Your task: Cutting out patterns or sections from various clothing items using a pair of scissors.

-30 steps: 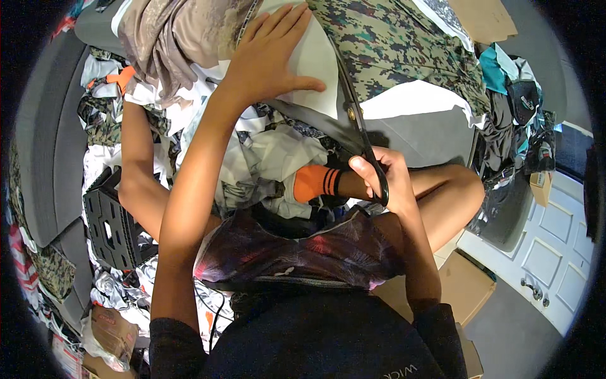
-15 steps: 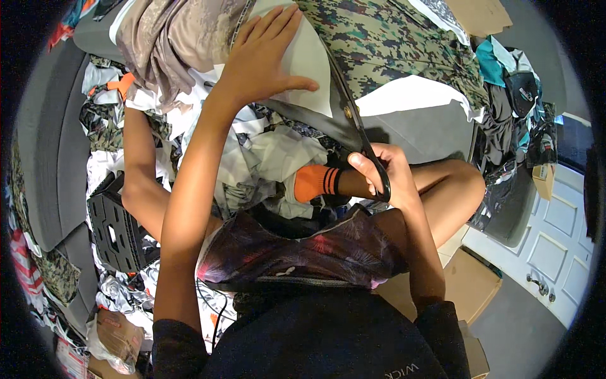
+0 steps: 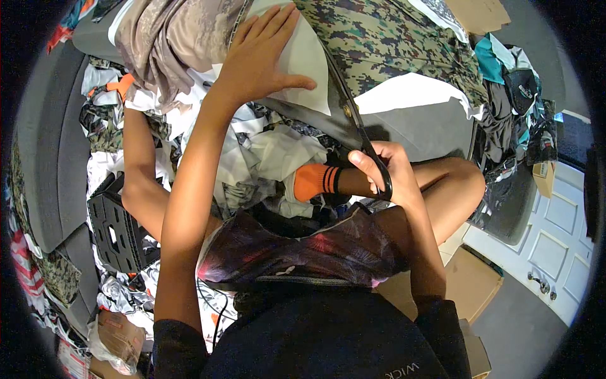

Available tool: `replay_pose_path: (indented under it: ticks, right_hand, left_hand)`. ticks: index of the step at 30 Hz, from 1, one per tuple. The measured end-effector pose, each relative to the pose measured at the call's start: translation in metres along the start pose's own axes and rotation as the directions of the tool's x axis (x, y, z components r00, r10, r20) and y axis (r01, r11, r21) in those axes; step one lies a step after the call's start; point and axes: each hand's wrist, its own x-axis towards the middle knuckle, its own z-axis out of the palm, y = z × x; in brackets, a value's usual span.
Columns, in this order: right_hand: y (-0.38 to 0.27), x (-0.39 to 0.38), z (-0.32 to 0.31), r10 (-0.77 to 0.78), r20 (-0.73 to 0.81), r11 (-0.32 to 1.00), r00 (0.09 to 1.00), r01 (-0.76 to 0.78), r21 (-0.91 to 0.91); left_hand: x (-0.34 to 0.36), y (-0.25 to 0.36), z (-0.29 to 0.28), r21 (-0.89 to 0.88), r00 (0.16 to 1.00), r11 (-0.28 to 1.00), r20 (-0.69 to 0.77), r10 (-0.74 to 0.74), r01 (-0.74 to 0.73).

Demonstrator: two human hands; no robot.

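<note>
My left hand (image 3: 255,63) lies flat with its fingers stretched out on a pale grey-white pattern piece (image 3: 309,69). Beneath and beyond it spreads green camouflage fabric (image 3: 391,44); tan patterned cloth (image 3: 167,44) is bunched to the left. My right hand (image 3: 390,172) is wrapped round the black handles of a pair of large scissors (image 3: 348,112). The blades point up and away along the right edge of the pale piece, beside the camouflage fabric. A white strip of cloth (image 3: 413,95) lies just right of the blades. The far blade tips are hard to make out.
Grey and white fabric scraps (image 3: 271,155) are heaped before my crossed legs. A black slotted plastic stand (image 3: 117,227) is at my left, by a dark grey sofa (image 3: 53,158). Dark and teal clothes (image 3: 505,95) hang at the right, near a white door (image 3: 543,246). Cardboard (image 3: 473,284) lies behind.
Almost nothing differs. Both hands, the scissors and the fabric stay in nearly the same places, with only a very slight shift of the picture.
</note>
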Motion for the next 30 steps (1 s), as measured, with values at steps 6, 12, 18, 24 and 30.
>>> replay_pose_path:
  ticks: [6,12,18,24,30]
  right_hand:
    - [0.001,0.000,-0.003,0.013,0.025,0.999,1.000,-0.012,-0.037]
    - [0.021,-0.004,-0.021,-0.005,0.146,1.000,0.989,0.005,0.001]
    - [0.013,0.008,-0.021,0.028,0.177,0.999,0.984,-0.033,0.023]
    - [-0.007,0.027,-0.017,0.065,0.159,0.998,0.985,-0.060,-0.036]
    - [-0.014,0.029,-0.009,0.090,0.104,0.996,0.990,-0.087,-0.035]
  left_hand:
    - [0.001,0.001,-0.001,0.016,1.000,1.000,0.007,-0.002,0.002]
    - [0.004,-0.002,-0.005,-0.006,0.996,0.998,0.062,-0.069,0.069]
    - [0.018,-0.002,-0.004,0.081,0.990,0.990,0.077,-0.121,0.114]
    - [0.011,-0.010,0.004,0.148,0.997,0.987,-0.032,-0.065,0.069]
    - [0.011,-0.011,0.007,0.124,0.997,0.990,-0.039,-0.059,0.063]
